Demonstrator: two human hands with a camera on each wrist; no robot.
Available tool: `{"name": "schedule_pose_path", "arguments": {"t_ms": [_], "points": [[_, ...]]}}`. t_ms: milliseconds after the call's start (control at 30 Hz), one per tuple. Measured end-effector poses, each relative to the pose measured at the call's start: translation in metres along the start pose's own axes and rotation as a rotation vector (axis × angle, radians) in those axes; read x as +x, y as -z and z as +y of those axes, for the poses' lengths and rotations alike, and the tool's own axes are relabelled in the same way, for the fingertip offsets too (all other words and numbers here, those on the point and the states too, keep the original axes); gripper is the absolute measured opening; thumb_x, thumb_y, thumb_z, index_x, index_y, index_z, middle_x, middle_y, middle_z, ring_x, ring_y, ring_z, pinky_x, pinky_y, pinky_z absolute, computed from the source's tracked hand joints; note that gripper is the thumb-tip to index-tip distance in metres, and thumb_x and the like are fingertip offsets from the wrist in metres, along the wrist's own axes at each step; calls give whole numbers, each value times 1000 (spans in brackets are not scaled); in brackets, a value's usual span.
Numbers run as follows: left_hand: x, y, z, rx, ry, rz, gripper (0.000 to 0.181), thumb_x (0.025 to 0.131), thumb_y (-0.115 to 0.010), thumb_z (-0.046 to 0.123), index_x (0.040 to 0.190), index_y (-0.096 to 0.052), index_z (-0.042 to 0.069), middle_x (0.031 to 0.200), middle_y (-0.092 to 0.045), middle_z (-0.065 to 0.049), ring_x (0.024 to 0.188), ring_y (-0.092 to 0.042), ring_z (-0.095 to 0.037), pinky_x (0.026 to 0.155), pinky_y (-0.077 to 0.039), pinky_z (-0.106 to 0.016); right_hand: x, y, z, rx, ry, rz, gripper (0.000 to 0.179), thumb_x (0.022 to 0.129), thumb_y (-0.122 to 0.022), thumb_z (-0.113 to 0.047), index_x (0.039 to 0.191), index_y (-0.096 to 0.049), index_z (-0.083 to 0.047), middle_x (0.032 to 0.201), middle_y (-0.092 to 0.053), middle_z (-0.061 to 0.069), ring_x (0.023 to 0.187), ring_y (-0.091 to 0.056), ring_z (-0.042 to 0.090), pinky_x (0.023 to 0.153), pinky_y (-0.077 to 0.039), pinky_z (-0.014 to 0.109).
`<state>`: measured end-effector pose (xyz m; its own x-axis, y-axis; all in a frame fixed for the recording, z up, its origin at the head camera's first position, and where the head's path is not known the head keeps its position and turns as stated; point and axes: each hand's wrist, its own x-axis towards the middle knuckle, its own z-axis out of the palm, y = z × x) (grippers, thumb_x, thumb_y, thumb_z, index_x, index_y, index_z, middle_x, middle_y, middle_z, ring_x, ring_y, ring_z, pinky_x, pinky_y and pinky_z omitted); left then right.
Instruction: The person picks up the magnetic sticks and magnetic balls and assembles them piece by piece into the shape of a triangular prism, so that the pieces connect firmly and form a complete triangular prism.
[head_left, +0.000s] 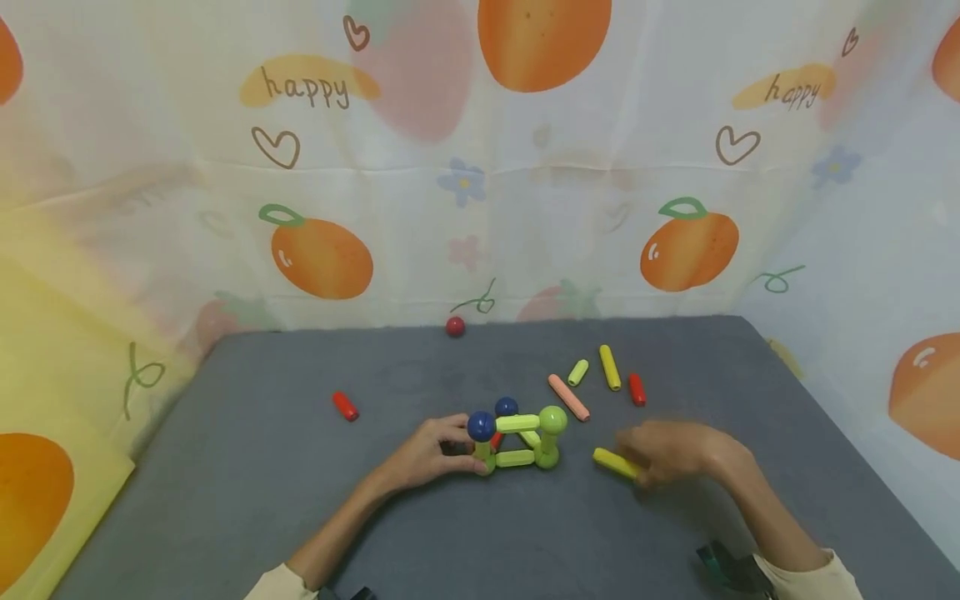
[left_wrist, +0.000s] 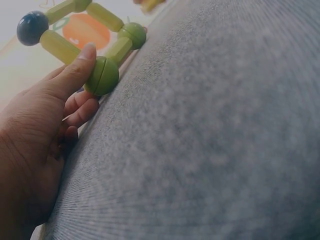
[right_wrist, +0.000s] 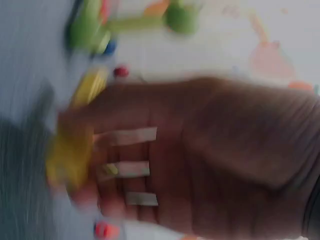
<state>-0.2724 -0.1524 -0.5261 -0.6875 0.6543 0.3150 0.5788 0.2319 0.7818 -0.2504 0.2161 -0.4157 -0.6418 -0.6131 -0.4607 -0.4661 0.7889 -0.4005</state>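
My left hand (head_left: 427, 454) grips the lower left corner of a small frame built of balls and rods. Its thumb presses a green ball (left_wrist: 103, 76) in the left wrist view. Light green rods (head_left: 517, 423) link the frame's balls, with a blue ball (head_left: 482, 426) at the upper left and a green ball (head_left: 553, 420) at the upper right. Another blue ball (head_left: 506, 407) shows behind. To the frame's right, my right hand (head_left: 678, 450) pinches a yellow rod (head_left: 615, 463) close above the grey table. The right wrist view is blurred, with the thumb crossing that rod (right_wrist: 70, 155).
Beyond my right hand lie a pink rod (head_left: 568, 397), a short pale green rod (head_left: 577, 372), another yellow rod (head_left: 610, 367) and a red rod (head_left: 637, 389). A second red rod (head_left: 346, 406) is at the left. At the table's back edge sits a red ball (head_left: 455, 327), before a printed cloth.
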Motion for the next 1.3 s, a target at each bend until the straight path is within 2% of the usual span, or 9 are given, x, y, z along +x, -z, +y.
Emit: {"name": "schedule_pose_path", "arguments": {"t_ms": [100, 167, 400, 567, 667, 867, 1000, 1200, 1300], "points": [[-1, 0, 1, -14, 2, -3, 7, 89, -83, 24, 94, -79, 21, 93, -62, -1, 82, -53, -8, 74, -47, -22, 1, -4, -28, 53, 148, 15, 15, 94, -75, -13, 94, -61, -20, 69, -47, -12, 59, -42, -2, 60, -38, 18], [-1, 1, 0, -17, -10, -3, 7, 90, -83, 23, 95, -79, 20, 92, -62, -2, 81, -51, -5, 73, -47, -21, 6, -10, -47, 36, 198, 94, 12, 96, -74, -18, 99, -63, -20, 67, -46, -13, 56, -41, -3, 58, -38, 17], [1, -2, -1, -17, -52, -6, 8, 92, -81, 20, 100, -80, 18, 95, -63, -1, 84, -53, -5, 75, -49, -23, 33, -42, -89, -238, 138, 551, 18, 92, -79, -20, 103, -68, -12, 73, -55, -9, 59, -42, 0, 53, -39, 20], [1, -2, 0, -7, -64, -12, 10, 93, -79, 17, 103, -80, 16, 96, -63, -2, 85, -52, -4, 76, -48, -24, 44, -56, -95, -327, 163, 714, 23, 89, -83, -20, 103, -68, -10, 80, -66, -3, 59, -48, 2, 52, -44, 20], [1, -1, 0, 0, -58, -18, 11, 93, -79, 17, 104, -80, 15, 97, -63, -3, 85, -53, -6, 77, -49, -24, 49, -60, -95, -369, 175, 784, 24, 89, -84, -20, 102, -66, -11, 78, -65, -2, 56, -44, 2, 49, -40, 19], [0, -1, -2, 2, -39, -31, 13, 93, -79, 18, 105, -80, 17, 99, -63, 0, 86, -53, -4, 77, -48, -23, 57, -65, -96, -479, 20, 777, 28, 92, -81, -32, 95, -67, -8, 64, -52, -3, 50, -37, 6, 44, -31, 23], [2, 0, -3, 5, -67, -31, 8, 94, -78, 19, 102, -79, 18, 96, -61, -2, 84, -50, -1, 74, -48, -22, 62, -65, -93, -497, -87, 742, 30, 93, -80, -35, 92, -69, -8, 58, -44, -4, 49, -36, 8, 44, -33, 26], [1, 0, -2, 5, -46, -37, 4, 93, -79, 21, 95, -77, 18, 92, -58, -2, 83, -49, -1, 73, -46, -21, 63, -65, -87, -421, -106, 692, 31, 91, -81, -35, 100, -67, -10, 60, -49, -3, 50, -40, 9, 45, -37, 30], [1, -1, -2, 13, -38, -38, 5, 93, -80, 22, 94, -76, 19, 91, -57, -2, 81, -48, -1, 72, -45, -21, 54, -60, -86, -318, -70, 654, 34, 90, -83, -30, 109, -62, -12, 60, -48, -4, 50, -41, 7, 45, -35, 27]]}}
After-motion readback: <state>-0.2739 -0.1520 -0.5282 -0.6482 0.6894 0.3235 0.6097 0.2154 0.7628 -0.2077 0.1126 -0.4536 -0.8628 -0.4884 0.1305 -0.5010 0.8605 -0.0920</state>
